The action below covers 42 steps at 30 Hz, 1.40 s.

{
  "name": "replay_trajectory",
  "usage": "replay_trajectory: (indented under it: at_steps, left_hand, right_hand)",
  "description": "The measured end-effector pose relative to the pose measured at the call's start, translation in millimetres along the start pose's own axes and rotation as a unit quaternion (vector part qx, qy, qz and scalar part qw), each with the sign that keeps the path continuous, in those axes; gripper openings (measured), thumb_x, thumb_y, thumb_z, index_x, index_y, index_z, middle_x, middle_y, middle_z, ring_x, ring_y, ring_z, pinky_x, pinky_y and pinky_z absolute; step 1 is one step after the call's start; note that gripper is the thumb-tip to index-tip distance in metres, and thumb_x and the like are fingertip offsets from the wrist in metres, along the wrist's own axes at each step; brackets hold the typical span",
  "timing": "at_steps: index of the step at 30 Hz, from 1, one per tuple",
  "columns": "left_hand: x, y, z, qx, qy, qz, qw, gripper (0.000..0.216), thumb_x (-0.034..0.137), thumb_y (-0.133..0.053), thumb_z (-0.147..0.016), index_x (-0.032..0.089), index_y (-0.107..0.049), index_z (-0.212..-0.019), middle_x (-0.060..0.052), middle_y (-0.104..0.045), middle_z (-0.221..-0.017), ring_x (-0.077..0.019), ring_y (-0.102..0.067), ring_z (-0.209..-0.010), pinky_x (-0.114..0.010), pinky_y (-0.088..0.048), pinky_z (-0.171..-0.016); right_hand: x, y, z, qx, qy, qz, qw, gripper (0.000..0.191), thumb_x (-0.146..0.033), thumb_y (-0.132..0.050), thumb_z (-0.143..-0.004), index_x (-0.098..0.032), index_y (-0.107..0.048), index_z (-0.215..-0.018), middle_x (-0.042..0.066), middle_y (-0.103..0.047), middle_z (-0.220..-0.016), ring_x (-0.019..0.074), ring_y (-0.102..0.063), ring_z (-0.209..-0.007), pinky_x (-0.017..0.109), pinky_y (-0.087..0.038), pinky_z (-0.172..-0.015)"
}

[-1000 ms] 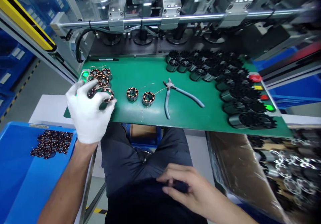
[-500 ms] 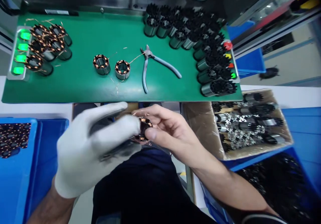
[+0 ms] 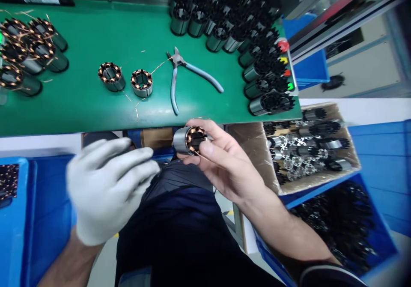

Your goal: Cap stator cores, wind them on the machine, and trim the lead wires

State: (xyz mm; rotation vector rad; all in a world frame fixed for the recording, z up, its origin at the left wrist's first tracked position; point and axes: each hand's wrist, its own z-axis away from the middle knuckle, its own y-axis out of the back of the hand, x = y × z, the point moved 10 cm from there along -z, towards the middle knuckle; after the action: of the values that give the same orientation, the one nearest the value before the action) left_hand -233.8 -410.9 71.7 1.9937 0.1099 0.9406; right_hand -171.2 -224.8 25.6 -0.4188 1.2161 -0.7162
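A carton (image 3: 257, 150) holds stator cores (image 3: 324, 128), a blue bin (image 3: 17, 235) wound parts (image 3: 8, 177); the right hand (image 3: 226, 162) pinches a copper-wound stator (image 3: 180, 140), the gloved left hand (image 3: 107, 186) is spread.

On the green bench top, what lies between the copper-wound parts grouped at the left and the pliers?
One copper-wound core, then a second core nearer the pliers, with thin wire bits about them, as the head view shows.
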Motion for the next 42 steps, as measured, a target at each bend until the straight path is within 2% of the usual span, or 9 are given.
replay_trajectory:
  at_steps: [4,9,13,21,25,28,35,39,42]
  left_hand:
    - [-12.3,-51.2,6.4,-0.033,0.021,0.044,0.998,0.011,0.021,-0.079,-0.106,0.025,-0.088,-0.101,-0.003,-0.091,-0.108,-0.0250,-0.086,-0.101,-0.040,-0.068,-0.094]
    - [-16.2,-7.0,7.7,0.118,0.157,0.179,0.964,0.032,0.026,-0.095,-0.094,0.028,-0.089,-0.125,-0.002,-0.087,-0.131,-0.0206,-0.084,-0.120,-0.030,-0.068,-0.107]
    - [0.0,12.1,-6.8,0.176,0.165,0.234,0.942,0.019,0.020,-0.099,-0.090,0.030,-0.090,-0.103,0.002,-0.087,-0.126,-0.0173,-0.083,-0.121,-0.025,-0.067,-0.106]
    - [-61.1,-61.4,29.4,0.104,0.336,0.390,0.851,0.016,0.037,-0.091,-0.099,0.024,-0.087,-0.092,-0.007,-0.089,-0.125,-0.0233,-0.084,-0.117,-0.029,-0.066,-0.099]
    - [-42.8,-39.6,7.0,0.054,0.282,0.402,0.870,0.021,0.040,-0.099,-0.091,0.029,-0.095,-0.108,-0.006,-0.090,-0.122,-0.0262,-0.084,-0.120,-0.031,-0.066,-0.104]
    - [-25.8,-25.6,-7.1,0.039,0.270,0.395,0.877,0.012,0.034,-0.101,-0.086,0.028,-0.093,-0.093,-0.006,-0.089,-0.114,-0.0260,-0.085,-0.111,-0.032,-0.068,-0.100]
    - [-47.9,-64.1,27.3,0.025,0.331,0.412,0.849,0.034,0.054,-0.078,-0.109,0.022,-0.076,-0.099,-0.018,-0.083,-0.145,-0.0324,-0.081,-0.131,-0.044,-0.068,-0.111]
    - [-47.4,-33.5,29.7,0.097,0.252,0.299,0.915,0.034,0.048,-0.092,-0.099,0.026,-0.070,-0.112,-0.013,-0.080,-0.151,-0.0312,-0.079,-0.139,-0.047,-0.065,-0.118]
    - [-1.6,1.4,11.3,0.102,0.081,0.155,0.979,0.074,0.048,-0.109,-0.079,0.033,-0.069,-0.139,-0.009,-0.078,-0.156,-0.0359,-0.071,-0.152,-0.055,-0.058,-0.131]
  right_hand:
    - [-15.8,-4.9,5.8,-0.033,0.056,0.044,0.997,0.034,-0.030,-0.099,-0.098,-0.032,-0.088,-0.129,-0.001,-0.090,-0.108,0.0122,-0.087,-0.092,0.021,-0.073,-0.086]
    - [-12.8,-14.0,6.8,-0.030,0.088,0.129,0.987,0.044,-0.010,-0.101,-0.090,-0.034,-0.088,-0.125,-0.004,-0.090,-0.115,0.0093,-0.086,-0.104,0.016,-0.068,-0.092]
    - [-1.7,-16.5,0.7,-0.014,0.087,0.149,0.985,0.044,-0.011,-0.103,-0.088,-0.031,-0.088,-0.123,-0.002,-0.088,-0.114,0.0086,-0.084,-0.102,0.014,-0.067,-0.090]
    - [0.0,-9.7,7.9,-0.069,0.044,0.093,0.992,0.040,-0.026,-0.094,-0.104,-0.034,-0.082,-0.141,-0.002,-0.087,-0.111,0.0069,-0.083,-0.097,0.014,-0.066,-0.090]
    - [7.3,-7.7,10.7,-0.076,0.014,0.167,0.983,0.059,-0.011,-0.096,-0.097,-0.037,-0.078,-0.146,-0.003,-0.088,-0.119,0.0061,-0.085,-0.104,0.011,-0.064,-0.092]
    - [17.0,-10.8,9.4,-0.083,0.004,0.189,0.978,0.060,-0.011,-0.096,-0.097,-0.035,-0.076,-0.148,-0.002,-0.087,-0.121,0.0061,-0.084,-0.105,0.011,-0.064,-0.095]
    - [7.8,-10.9,13.2,-0.101,0.028,0.112,0.988,0.057,-0.031,-0.092,-0.104,-0.032,-0.066,-0.155,0.005,-0.086,-0.122,0.0143,-0.086,-0.100,0.024,-0.070,-0.090]
    - [5.6,-7.0,11.8,-0.074,0.027,0.156,0.985,0.064,-0.022,-0.092,-0.102,-0.032,-0.062,-0.157,0.003,-0.085,-0.118,0.0134,-0.084,-0.102,0.023,-0.068,-0.093]
    - [17.9,-12.1,10.2,-0.083,0.007,0.177,0.981,0.072,-0.020,-0.094,-0.099,-0.031,-0.058,-0.160,0.001,-0.082,-0.115,0.0128,-0.081,-0.098,0.024,-0.067,-0.093]
